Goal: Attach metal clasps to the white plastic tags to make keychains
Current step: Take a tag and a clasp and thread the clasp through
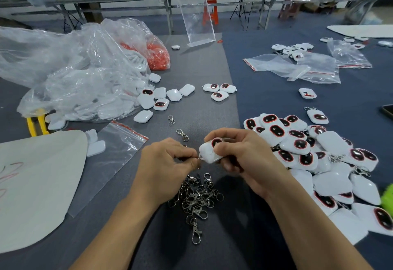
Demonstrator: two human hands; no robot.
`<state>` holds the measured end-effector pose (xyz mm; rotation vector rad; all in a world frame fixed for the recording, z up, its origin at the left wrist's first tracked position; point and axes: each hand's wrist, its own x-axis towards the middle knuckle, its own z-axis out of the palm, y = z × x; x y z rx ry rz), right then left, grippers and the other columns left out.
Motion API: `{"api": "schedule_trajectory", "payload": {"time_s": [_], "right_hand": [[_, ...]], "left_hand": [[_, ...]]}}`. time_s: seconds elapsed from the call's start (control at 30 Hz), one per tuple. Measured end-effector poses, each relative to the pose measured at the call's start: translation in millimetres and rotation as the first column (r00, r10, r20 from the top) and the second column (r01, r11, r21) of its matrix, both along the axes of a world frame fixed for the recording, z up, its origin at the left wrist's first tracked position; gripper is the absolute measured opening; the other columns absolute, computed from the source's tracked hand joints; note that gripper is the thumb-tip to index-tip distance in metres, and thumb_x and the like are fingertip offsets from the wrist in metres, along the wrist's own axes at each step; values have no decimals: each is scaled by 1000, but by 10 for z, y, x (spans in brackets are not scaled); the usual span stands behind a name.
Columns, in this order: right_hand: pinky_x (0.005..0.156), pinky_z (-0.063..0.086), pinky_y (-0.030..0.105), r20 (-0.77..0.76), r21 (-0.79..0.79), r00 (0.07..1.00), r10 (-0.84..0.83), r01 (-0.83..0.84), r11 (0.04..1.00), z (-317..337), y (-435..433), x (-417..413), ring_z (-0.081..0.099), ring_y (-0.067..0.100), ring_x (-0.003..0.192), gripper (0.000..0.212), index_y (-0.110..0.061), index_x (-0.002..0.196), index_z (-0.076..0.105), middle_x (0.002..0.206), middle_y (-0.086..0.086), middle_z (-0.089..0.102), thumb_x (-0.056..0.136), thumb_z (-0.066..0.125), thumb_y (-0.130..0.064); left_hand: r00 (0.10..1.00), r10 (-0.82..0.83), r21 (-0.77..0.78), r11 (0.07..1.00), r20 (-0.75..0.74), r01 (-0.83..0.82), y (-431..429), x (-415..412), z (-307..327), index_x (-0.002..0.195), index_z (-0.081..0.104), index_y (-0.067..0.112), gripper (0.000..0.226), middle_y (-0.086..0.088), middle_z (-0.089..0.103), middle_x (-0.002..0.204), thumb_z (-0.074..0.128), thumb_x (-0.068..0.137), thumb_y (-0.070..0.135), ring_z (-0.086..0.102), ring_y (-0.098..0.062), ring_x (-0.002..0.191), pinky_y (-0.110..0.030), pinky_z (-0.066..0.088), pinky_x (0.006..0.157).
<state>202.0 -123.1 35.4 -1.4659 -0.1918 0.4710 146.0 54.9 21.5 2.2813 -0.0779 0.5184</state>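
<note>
My right hand (240, 155) grips a white plastic tag (209, 151) with a dark red-rimmed oval on its face, held above the table's middle. My left hand (168, 161) pinches a small metal clasp ring (198, 158) against the tag's left corner; most of that clasp is hidden by my fingers. Below my hands lies a heap of loose metal clasps (196, 199). Two single clasps (182, 134) (171, 119) lie further back. A big pile of tags (314, 157) covers the table on the right. Loose white tags (161, 98) lie at the middle left.
A large clear bag of white tags (85, 91) and a bag of red parts (157, 55) sit at the back left. Empty zip bags (297, 67) (110, 159) lie on the table. A clear acrylic stand (196, 23) stands behind. A white sheet (36, 184) covers the near left.
</note>
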Motion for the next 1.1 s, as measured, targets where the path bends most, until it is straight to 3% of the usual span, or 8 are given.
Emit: {"api": "schedule_trajectory", "payload": {"time_s": [0.2, 0.3, 0.4, 0.53, 0.73, 0.9, 0.97, 1.1], "right_hand": [[40, 36, 18, 192, -44, 976, -105, 116, 992, -61, 164, -79, 46, 12, 42, 27, -13, 87, 76, 59, 4, 61, 86, 59, 7], [40, 31, 20, -34, 116, 991, -132, 135, 984, -50, 163, -60, 46, 12, 42, 25, -9, 93, 76, 64, 13, 63, 89, 58, 7], [47, 29, 23, -207, 244, 975, -75, 126, 962, -28, 130, -33, 45, 13, 45, 25, -5, 98, 76, 67, 15, 63, 90, 54, 6], [46, 28, 22, -225, 274, 972, -63, 125, 954, -22, 126, -35, 45, 12, 44, 25, -3, 99, 75, 64, 12, 62, 90, 54, 5], [40, 32, 21, 30, 131, 978, -205, 199, 971, -59, 144, -61, 44, 13, 41, 25, -12, 88, 78, 63, 11, 62, 87, 60, 6], [49, 47, 31, 474, -125, 856, -209, 300, 946, -132, 272, -180, 50, 10, 50, 17, -25, 87, 76, 58, 1, 61, 87, 73, -9], [44, 41, 26, 362, -56, 897, -254, 293, 955, -124, 278, -164, 48, 13, 46, 19, -21, 88, 77, 55, 5, 58, 88, 69, -4], [38, 28, 19, -144, 161, 969, -201, 224, 961, -44, 180, -56, 43, 12, 39, 23, -6, 90, 75, 62, 14, 63, 90, 55, 6]], "left_hand": [[993, 117, 92, 989, -29, -114, 44, -1, 6, 74, 72, 32, 6, 7, 57, 59, 77, 70, 32, 55, -11, 69, -25, 39, 60], [992, 93, -269, 957, -82, -112, 46, 30, 19, 75, 78, 33, 25, 3, 69, 64, 85, 73, 9, 55, -2, 58, -21, 45, 59], [987, -82, -693, 720, -137, -36, -23, 68, 38, 76, 81, 14, 16, -4, 73, 71, 87, 62, 17, 62, -9, 67, -21, 50, 68], [977, -144, -765, 643, -160, -30, -81, 60, 24, 77, 81, 14, 26, 2, 66, 66, 82, 60, 33, 55, -9, 64, -20, 48, 68], [989, 114, -54, 993, 98, -109, -41, 28, -7, 67, 75, 24, 13, 8, 61, 57, 78, 79, 21, 51, -6, 59, -19, 39, 59], [976, 2, 515, 849, 220, -117, 16, 42, -28, 68, 72, 17, 14, 4, 58, 60, 75, 81, 17, 50, -20, 62, -25, 28, 63], [983, 56, 438, 890, 177, -130, 35, 48, -26, 68, 72, 19, 13, 6, 59, 60, 72, 80, 24, 50, -16, 64, -25, 29, 62], [996, 52, -251, 966, -70, -68, -12, 43, -12, 80, 81, 34, 13, 9, 72, 67, 81, 77, 22, 58, -1, 61, -22, 46, 61]]}}
